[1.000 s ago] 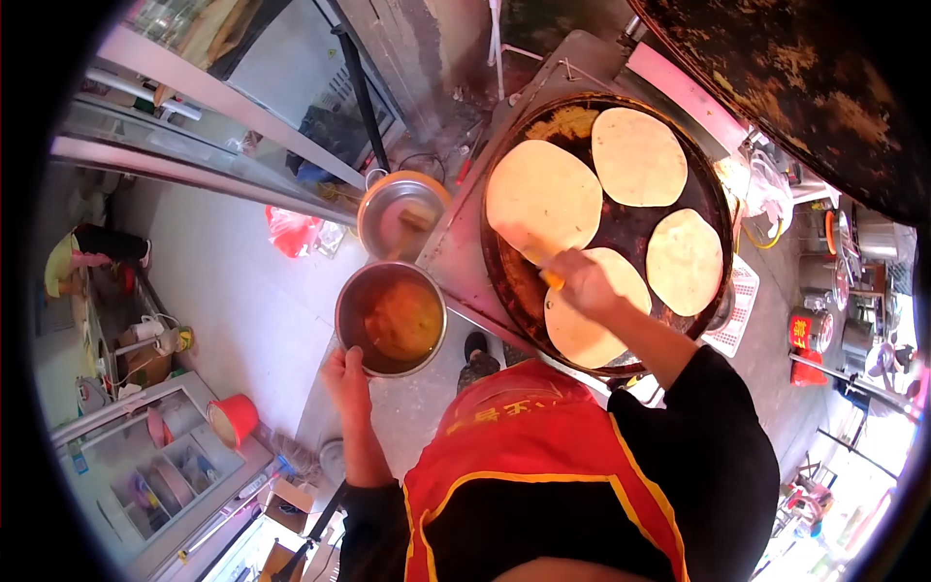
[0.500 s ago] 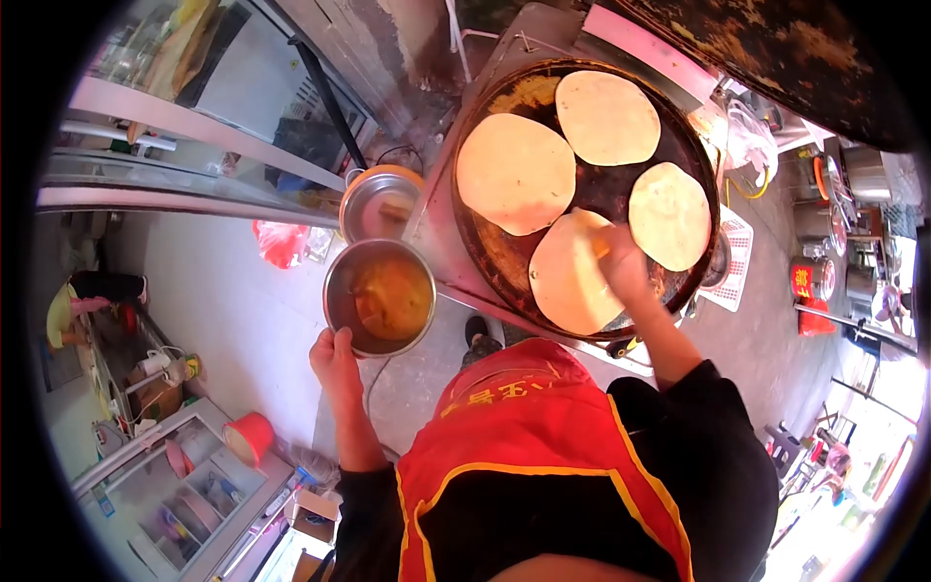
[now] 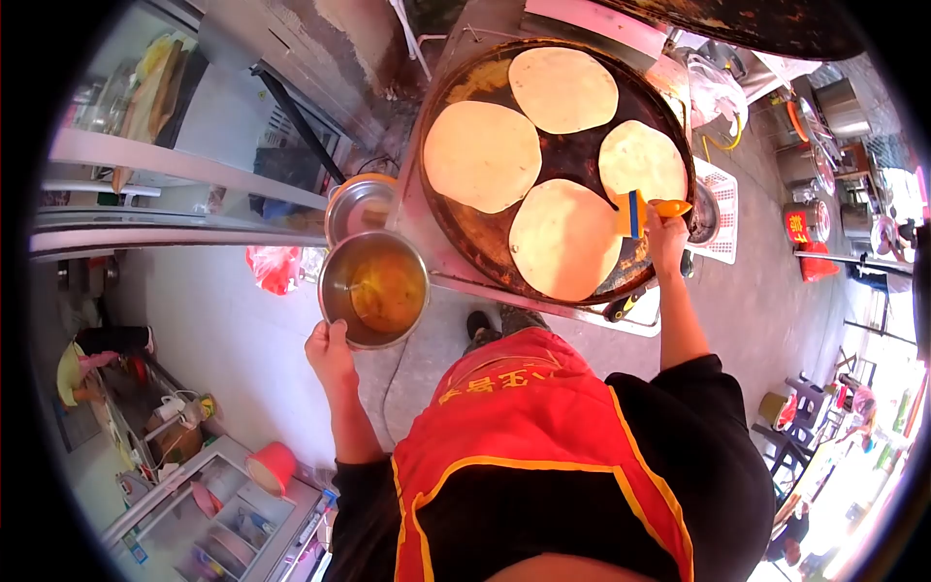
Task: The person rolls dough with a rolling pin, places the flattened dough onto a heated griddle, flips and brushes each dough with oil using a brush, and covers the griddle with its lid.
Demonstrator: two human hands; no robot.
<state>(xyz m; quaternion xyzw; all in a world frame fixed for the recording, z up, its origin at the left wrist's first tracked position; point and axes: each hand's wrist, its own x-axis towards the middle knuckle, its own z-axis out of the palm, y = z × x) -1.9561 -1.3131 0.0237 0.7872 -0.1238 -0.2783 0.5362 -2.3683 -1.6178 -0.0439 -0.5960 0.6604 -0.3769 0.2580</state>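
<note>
My left hand (image 3: 332, 351) grips the rim of a steel pot (image 3: 423, 308) that holds yellowish-brown liquid. Closed around the orange handle of a brush (image 3: 635, 213), my right hand (image 3: 666, 238) is over the right side of a large round griddle (image 3: 567, 155). The brush's bristles are beside the right edge of the front flatbread (image 3: 565, 241). Three more pale round flatbreads lie on the griddle: one at the left (image 3: 482, 157), one at the back (image 3: 563, 90) and one at the right (image 3: 642, 163).
A second steel bowl (image 3: 341, 209) stands behind the pot. The dark griddle lid (image 3: 766, 24) hangs at the upper right. A white basket (image 3: 720, 209) is right of the griddle. Far left, another person (image 3: 73, 373) is bent over. A red bucket (image 3: 272, 468) stands lower left.
My right hand has moved the brush from the left flatbread across the front one to its right side. My left hand still holds the pot. The view has shifted, with the griddle now further left and up.
</note>
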